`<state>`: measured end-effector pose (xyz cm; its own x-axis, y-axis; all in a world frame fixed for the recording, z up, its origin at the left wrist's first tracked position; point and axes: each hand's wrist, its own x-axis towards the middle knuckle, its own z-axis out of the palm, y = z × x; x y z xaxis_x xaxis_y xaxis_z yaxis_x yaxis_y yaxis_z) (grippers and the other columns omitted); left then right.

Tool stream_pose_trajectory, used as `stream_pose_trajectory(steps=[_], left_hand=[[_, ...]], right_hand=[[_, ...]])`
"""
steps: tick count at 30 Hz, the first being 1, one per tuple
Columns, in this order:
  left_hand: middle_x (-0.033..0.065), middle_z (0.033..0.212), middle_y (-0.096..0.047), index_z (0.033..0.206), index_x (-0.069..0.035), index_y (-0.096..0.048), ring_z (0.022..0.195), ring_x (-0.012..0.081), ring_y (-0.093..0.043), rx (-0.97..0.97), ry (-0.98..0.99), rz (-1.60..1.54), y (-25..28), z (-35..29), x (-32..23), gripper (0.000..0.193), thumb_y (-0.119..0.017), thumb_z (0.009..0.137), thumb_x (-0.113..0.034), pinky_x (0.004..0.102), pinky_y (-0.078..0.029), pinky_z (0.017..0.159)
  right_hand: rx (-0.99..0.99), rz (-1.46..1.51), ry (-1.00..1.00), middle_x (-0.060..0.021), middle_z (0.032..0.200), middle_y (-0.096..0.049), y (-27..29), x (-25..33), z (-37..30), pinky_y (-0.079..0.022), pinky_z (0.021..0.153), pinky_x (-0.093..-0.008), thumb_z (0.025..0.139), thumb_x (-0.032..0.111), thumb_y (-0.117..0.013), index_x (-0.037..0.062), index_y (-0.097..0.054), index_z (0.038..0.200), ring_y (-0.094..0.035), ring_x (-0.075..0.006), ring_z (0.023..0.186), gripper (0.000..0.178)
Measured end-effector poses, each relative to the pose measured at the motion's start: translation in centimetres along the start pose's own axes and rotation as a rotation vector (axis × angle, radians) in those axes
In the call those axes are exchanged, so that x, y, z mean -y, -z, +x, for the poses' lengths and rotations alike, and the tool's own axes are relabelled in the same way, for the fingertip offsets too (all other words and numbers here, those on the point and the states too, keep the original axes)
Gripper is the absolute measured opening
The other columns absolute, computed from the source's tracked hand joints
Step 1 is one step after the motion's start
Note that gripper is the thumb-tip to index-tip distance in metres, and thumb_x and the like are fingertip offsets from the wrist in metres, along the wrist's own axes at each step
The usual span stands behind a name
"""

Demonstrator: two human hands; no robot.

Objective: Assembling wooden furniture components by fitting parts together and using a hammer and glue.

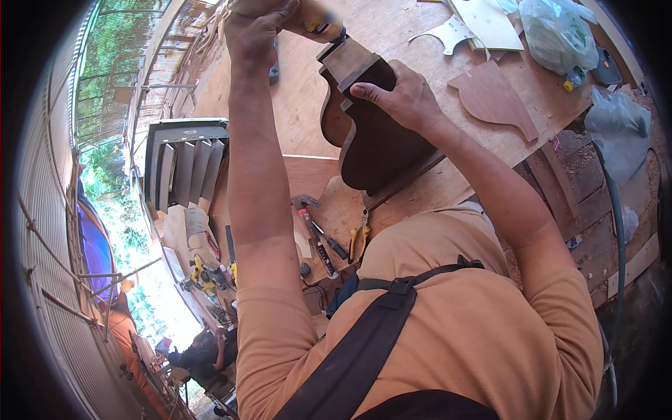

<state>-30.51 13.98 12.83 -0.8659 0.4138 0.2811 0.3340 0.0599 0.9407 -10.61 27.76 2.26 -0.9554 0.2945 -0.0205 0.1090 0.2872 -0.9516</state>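
Note:
At the top of the head view, my left hand (262,24) is closed around a yellowish-brown bottle (313,22), partly blurred and cut off by the frame edge. The bottle's dark tip points down at the upper end of a dark brown wooden piece; whether it touches is unclear. That wooden piece (381,133) has curved, scalloped side panels joined by crosspieces and stands tilted over the table. My right hand (406,98) grips its upper right edge, thumb across the near face and fingers behind.
The plywood table (294,119) holds a flat curved wooden panel (493,98), pale templates (483,24) and a plastic bag (556,31). Near my body lie a claw hammer (308,217) and yellow-handled pliers (359,238). A louvred wooden unit (187,164) stands left. Another person (203,357) is at lower left.

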Motion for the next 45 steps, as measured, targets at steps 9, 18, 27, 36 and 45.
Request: stream_pose_trajectory(steps=[9,18,27,36,45], left_hand=[[0.0038,0.085,-0.07,0.098,-0.003,-0.066,0.076,0.0139,-0.066,0.222,-0.119,-0.119,-1.7,-0.8,-2.5,0.019,-0.071,0.082,0.004,0.0265,-0.052,0.068],[0.0054,0.081,-0.07,0.091,-0.003,-0.067,0.073,0.0141,-0.066,0.263,-0.088,0.026,-2.9,-1.8,-3.6,0.011,-0.07,0.081,0.002,0.028,-0.053,0.067],[0.0065,0.077,-0.069,0.086,-0.001,-0.068,0.068,0.0155,-0.065,0.173,-0.116,0.129,-3.1,-1.5,-3.3,0.01,-0.064,0.079,0.005,0.0277,-0.053,0.065],[0.007,0.077,-0.069,0.088,-0.001,-0.069,0.068,0.0158,-0.066,0.25,-0.079,0.141,-2.1,-1.7,-3.6,0.011,-0.065,0.078,0.003,0.0279,-0.053,0.064],[0.0086,0.079,-0.071,0.089,0.0,-0.07,0.07,0.0164,-0.067,0.266,-0.068,0.156,-1.0,-2.1,-3.7,0.011,-0.066,0.079,0.003,0.0279,-0.054,0.064]], right_hand=[[0.005,-0.031,-0.014,-0.0205,0.091,-0.071,-0.3,-0.3,0.1,-0.055,0.081,-0.0398,0.071,0.073,-0.071,-0.0045,-0.062,0.103,-0.071,-0.0317,0.09,0.084],[0.01,-0.013,-0.022,-0.0204,0.091,-0.071,-0.1,-0.2,0.2,-0.056,0.081,-0.0398,0.071,0.072,-0.072,-0.0048,-0.062,0.102,-0.071,-0.0315,0.089,0.084],[0.001,0.014,-0.015,-0.0218,0.089,-0.07,-0.4,-0.4,0.4,-0.056,0.08,-0.0409,0.069,0.073,-0.073,-0.0057,-0.063,0.1,-0.071,-0.0341,0.087,0.085],[0.006,0.01,-0.008,-0.0221,0.089,-0.07,-0.6,-0.5,0.6,-0.056,0.079,-0.0412,0.068,0.075,-0.071,-0.006,-0.063,0.1,-0.071,-0.0341,0.087,0.088],[-0.001,-0.025,0.006,-0.0236,0.09,-0.07,-0.6,-0.5,0.6,-0.056,0.081,-0.0423,0.068,0.078,-0.069,-0.0069,-0.062,0.1,-0.071,-0.036,0.089,0.091]])
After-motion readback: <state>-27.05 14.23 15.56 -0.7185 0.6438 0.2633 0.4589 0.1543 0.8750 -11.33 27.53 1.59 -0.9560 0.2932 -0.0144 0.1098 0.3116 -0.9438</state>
